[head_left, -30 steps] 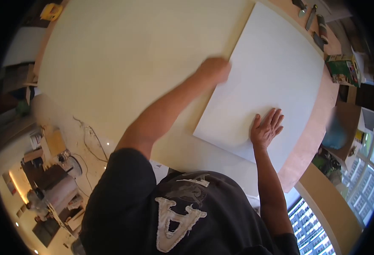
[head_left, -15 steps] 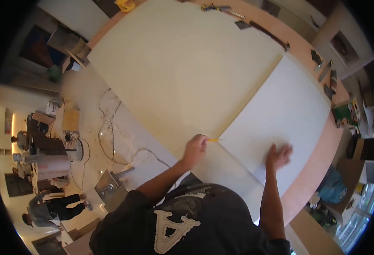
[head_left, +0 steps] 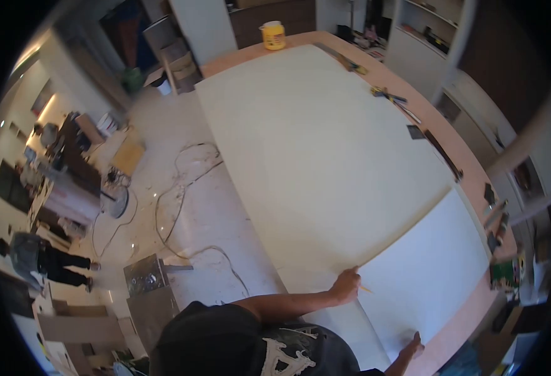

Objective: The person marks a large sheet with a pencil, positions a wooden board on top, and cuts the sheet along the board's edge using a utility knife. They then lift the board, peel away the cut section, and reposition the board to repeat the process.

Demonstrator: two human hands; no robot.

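A smaller white sheet point(head_left: 429, 266) lies on top of a large cream sheet point(head_left: 300, 144), which covers most of a worktable. My left hand point(head_left: 345, 287) is closed around a thin yellow pencil point(head_left: 366, 289) and rests at the small sheet's left corner. The pencil points right, over the white surface. At the sheet's near right edge, my right hand point(head_left: 413, 346) is closed on the border, with some of its fingers hidden.
Along the table's pinkish right border point(head_left: 469, 156) lie a hammer point(head_left: 444, 153), pliers point(head_left: 382, 93) and other hand tools. A yellow tub point(head_left: 273, 36) stands at the far end. Cables point(head_left: 181, 188) cross the dusty floor at left. A person point(head_left: 44, 260) stands farther off.
My view has swung toward the table's far end. The left hand has come to the small sheet's corner with the pencil. My right hand, open above the sheet before, is now at its edge.
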